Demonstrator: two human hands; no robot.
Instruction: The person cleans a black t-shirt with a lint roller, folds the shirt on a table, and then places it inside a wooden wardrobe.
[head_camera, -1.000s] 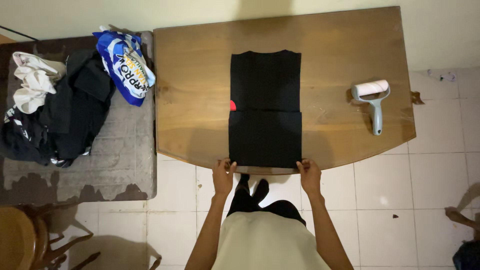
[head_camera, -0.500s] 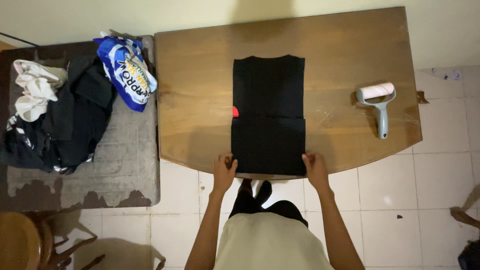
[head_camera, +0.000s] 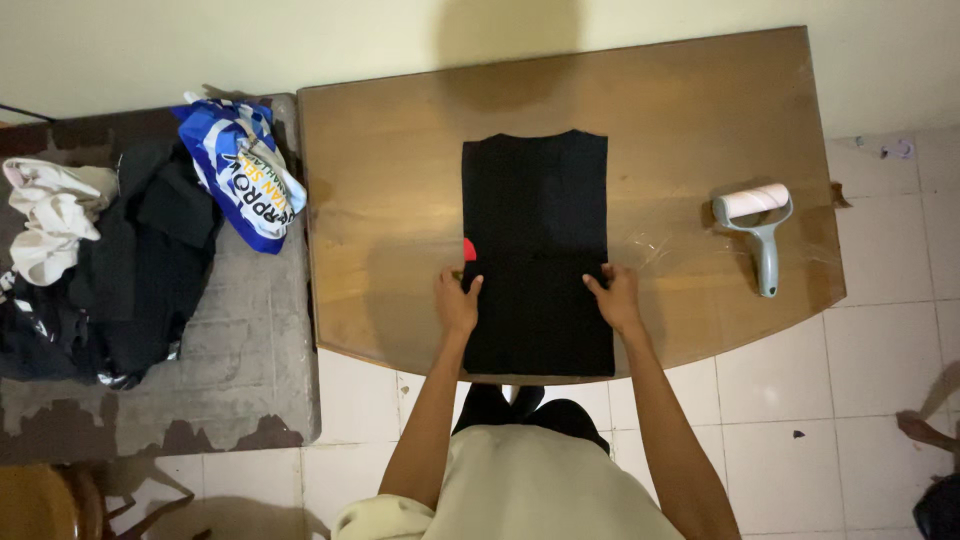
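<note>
Both my hands sit mid-length on the folded black cotton garment (head_camera: 536, 250) on the wooden desk (head_camera: 390, 200): left hand (head_camera: 457, 301) pinching its left edge, right hand (head_camera: 616, 298) flat, fingers spread. Sides already folded in; lengthwise fold not yet made. Red patch (head_camera: 468, 249) mostly hidden. Beyond, white lint roller (head_camera: 758, 222) untouched.

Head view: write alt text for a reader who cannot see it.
Two hands, left hand and right hand, press the side edges of a folded black garment on a wooden table. A lint roller lies to its right.
</note>
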